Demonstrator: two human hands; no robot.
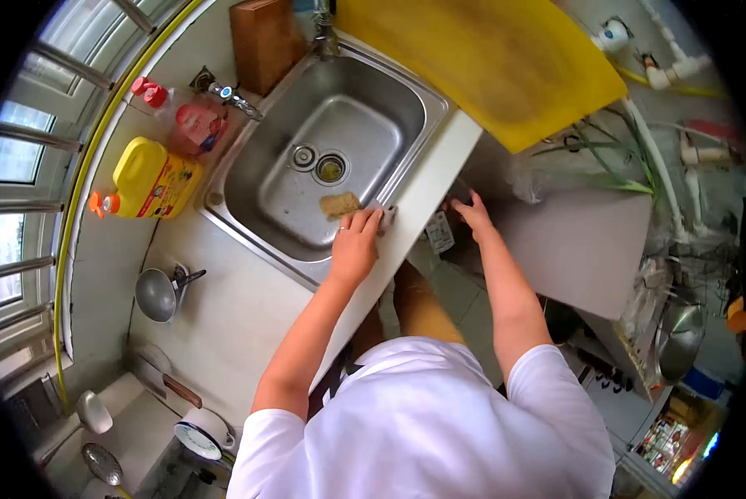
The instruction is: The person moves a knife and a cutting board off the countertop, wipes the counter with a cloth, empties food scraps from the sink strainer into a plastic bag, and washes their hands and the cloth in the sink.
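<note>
My left hand (356,249), a ring on one finger, is bent over the near rim of the steel sink (406,96). A tan sponge (339,205) sticks out past its fingertips over the basin, apparently pinched under them. Beside its thumb side lies a small pale, crumpled-looking item (386,218), too unclear to name. Away from the counter edge, my right hand (475,214) has its fingers apart beside the grey-brown panel (585,241). Near those fingers is a white printed packet (439,233). Blur and shadow hide what the right fingertips touch.
Yellow jug (156,179) and pink bottle (200,125) stand left of the sink by the wall. A small metal pan (156,295), a cleaver (177,389) and a white enamel mug (198,437) are lower left. A big yellow board (489,66) overhangs the right; green stalks (602,158) lie beneath.
</note>
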